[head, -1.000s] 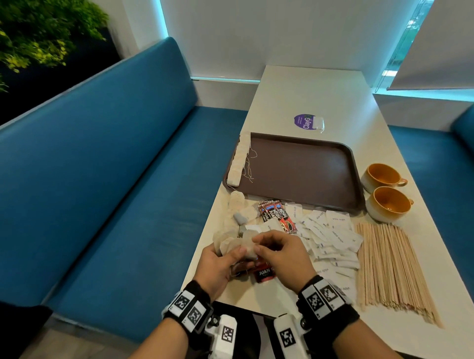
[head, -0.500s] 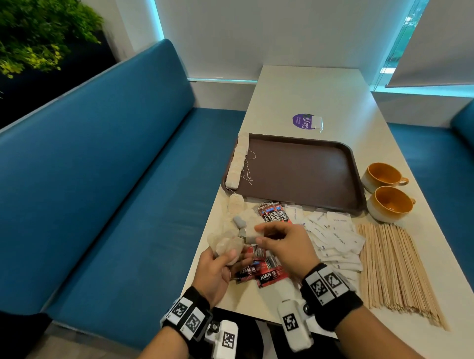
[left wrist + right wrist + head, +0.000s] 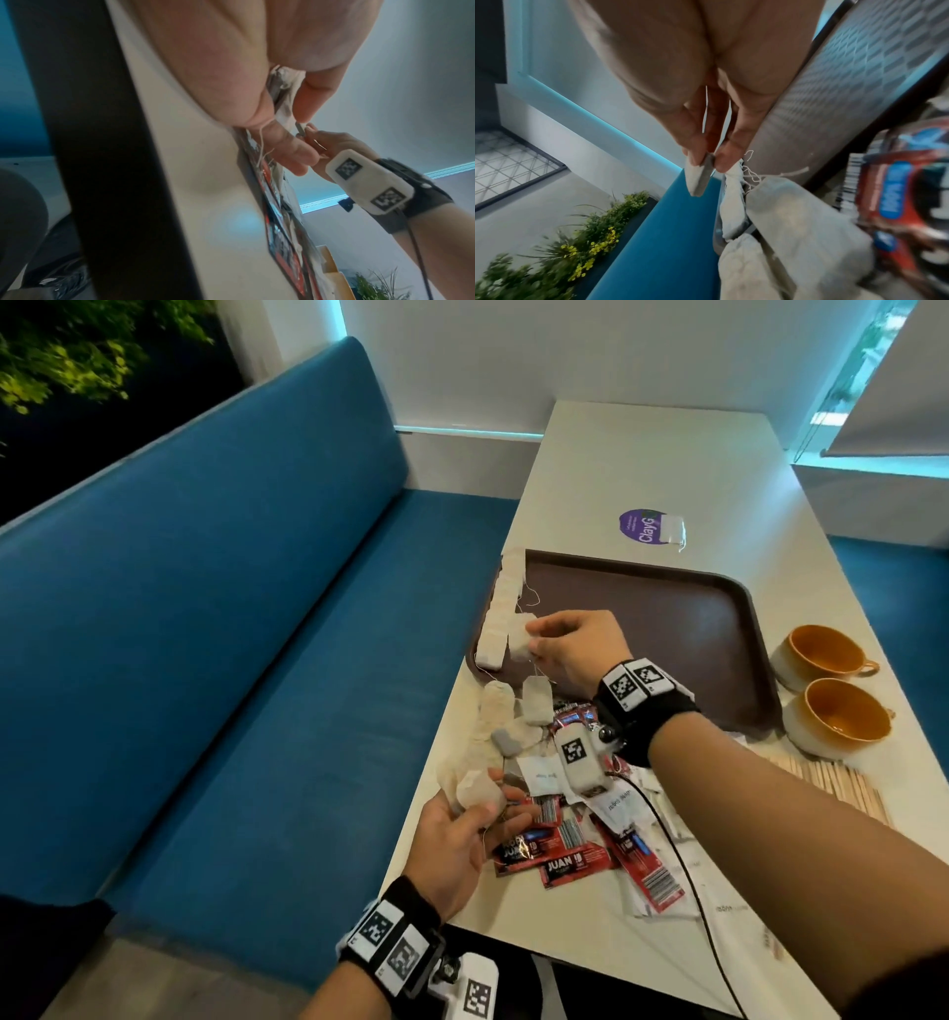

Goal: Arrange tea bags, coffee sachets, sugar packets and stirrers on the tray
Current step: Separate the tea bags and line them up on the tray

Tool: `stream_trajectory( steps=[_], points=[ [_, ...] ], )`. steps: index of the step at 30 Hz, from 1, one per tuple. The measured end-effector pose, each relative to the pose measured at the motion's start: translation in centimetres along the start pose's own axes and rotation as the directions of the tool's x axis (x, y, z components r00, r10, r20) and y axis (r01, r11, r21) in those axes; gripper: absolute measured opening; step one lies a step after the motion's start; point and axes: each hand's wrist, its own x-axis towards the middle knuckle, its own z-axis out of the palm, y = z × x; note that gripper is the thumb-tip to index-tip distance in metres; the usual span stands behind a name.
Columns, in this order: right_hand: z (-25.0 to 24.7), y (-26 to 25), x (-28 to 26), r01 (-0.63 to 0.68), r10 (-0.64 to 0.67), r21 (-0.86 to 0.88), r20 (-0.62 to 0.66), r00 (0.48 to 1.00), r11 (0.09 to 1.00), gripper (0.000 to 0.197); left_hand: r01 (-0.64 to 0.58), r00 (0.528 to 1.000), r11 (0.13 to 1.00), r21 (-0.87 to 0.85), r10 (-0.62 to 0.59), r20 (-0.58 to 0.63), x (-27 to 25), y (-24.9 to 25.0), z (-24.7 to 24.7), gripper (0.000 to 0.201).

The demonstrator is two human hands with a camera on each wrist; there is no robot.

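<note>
both hands pinch tea bags: right hand [image 3: 575,649] over tray [image 3: 719,608], left hand [image 3: 457,834] nearer.

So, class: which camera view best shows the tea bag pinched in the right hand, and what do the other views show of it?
The head view: the whole tea bag shows there, pinched by the right hand over the brown tray beside the tea-bag row. The right wrist view shows it edge-on between fingertips; the left wrist view shows only a distant sliver.

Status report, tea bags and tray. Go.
Right hand pinches a tea bag over the tray, beside the row of tea bags. Left hand holds more tea bags. Nothing blocking.
</note>
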Motion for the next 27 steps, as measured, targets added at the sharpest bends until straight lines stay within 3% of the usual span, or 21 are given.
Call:
stream_trajectory(
  steps=[9,16,19,22,24,27],
  points=[
    [0.4,-0.9,1.1,0.003,0.010,-0.063,0.198,0.980,0.998,0.035,0.019,1.000,1.000,0.007,-0.019,0.000,0.3,-0.2,-0.5,0.026],
    [-1.2,-2.9,-3.5,0.036,-0.094,0.179,0.328,0.940,0.983,0.037,-0.001,1.000,1.000,-0.012,0.001,0.023,0.3,-0.2,-0.4,0.031],
    [-2.0,-3.6,-6.1,-0.017,-0.147,0.370,0.410,0.900,0.929,0.040,0.005,1.000,1.000,-0.028,-0.004,0.023,0.3,0.0,-0.2,0.039],
    [-2.8,-4.2,-8.1,0.001,-0.253,0.528,0.405,0.879,0.849,0.037,-0.002,1.000,0.999,-0.036,0.003,0.022,0.3,-0.1,-0.2,0.039],
    [-3.2,-4.2,-8.6,0.027,-0.277,0.538,0.389,0.879,0.842,0.037,-0.013,1.000,0.999,-0.046,0.014,0.022,0.3,-0.2,-0.3,0.038],
    [-3.5,-3.1,-8.6,0.095,-0.270,0.421,0.379,0.885,0.902,0.037,-0.027,0.999,0.999,-0.031,0.027,0.022,0.2,-0.2,-0.1,0.038]
  ],
)
